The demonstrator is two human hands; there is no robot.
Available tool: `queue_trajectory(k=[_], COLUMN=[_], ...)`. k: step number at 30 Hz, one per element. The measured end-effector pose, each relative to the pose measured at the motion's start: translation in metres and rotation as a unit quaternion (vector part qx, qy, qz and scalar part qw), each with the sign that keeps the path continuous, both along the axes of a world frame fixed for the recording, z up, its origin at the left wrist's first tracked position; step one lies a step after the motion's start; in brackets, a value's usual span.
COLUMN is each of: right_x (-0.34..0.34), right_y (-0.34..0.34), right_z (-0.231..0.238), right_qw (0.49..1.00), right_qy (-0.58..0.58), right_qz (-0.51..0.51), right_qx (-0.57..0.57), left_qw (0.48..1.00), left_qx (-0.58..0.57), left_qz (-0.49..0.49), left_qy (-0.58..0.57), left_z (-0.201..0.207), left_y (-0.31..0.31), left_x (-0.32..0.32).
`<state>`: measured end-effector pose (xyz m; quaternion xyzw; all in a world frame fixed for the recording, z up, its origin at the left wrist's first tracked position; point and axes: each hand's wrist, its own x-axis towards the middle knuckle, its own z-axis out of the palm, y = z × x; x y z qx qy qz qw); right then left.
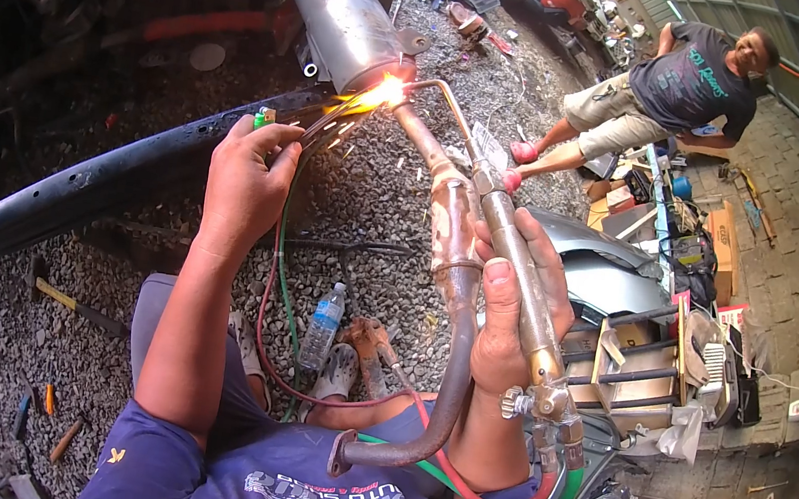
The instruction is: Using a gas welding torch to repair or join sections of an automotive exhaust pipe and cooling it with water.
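Observation:
My right hand [505, 329] is closed round a brass gas torch [515, 270], with valves at its lower end and red and green hoses attached. From its bent tip a bright flame [385, 94] plays on the joint between a grey muffler [335, 9] and a rusty exhaust pipe [421, 138]. That pipe widens, then curves down to a flange close to my shirt. My left hand [252, 180] pinches thin metal rods [320, 126], whose far ends reach the flame. A small green lighter [263, 118] shows at the top of the same hand.
A dark metal beam [95, 184] crosses the left side. On the gravel are a water bottle [321, 328], a yellow-handled hammer [74, 304] and small hand tools. A person [679, 84] stands at the upper right, near a silver car panel [609, 267] and a cluttered rack [632, 361].

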<state>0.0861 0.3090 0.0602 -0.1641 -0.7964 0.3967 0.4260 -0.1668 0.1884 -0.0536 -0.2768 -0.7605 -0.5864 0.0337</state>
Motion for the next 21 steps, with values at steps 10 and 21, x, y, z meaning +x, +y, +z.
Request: queue_trajectory(k=[10,21], right_x=[-0.0015,-0.0019], right_y=[-0.0015,-0.0014], right_z=[0.0020,0.0019], right_qw=[1.000,1.000], right_qy=[-0.007,-0.011], right_qz=[-0.006,-0.005], right_qx=[-0.004,0.006], left_qw=[1.000,1.000], left_qx=[-0.006,-0.007], left_qz=[-0.001,-0.001], left_qy=[0.002,-0.012], left_z=[0.0001,0.0004], left_y=[0.0001,-0.0007], left_x=[-0.0005,0.0003])
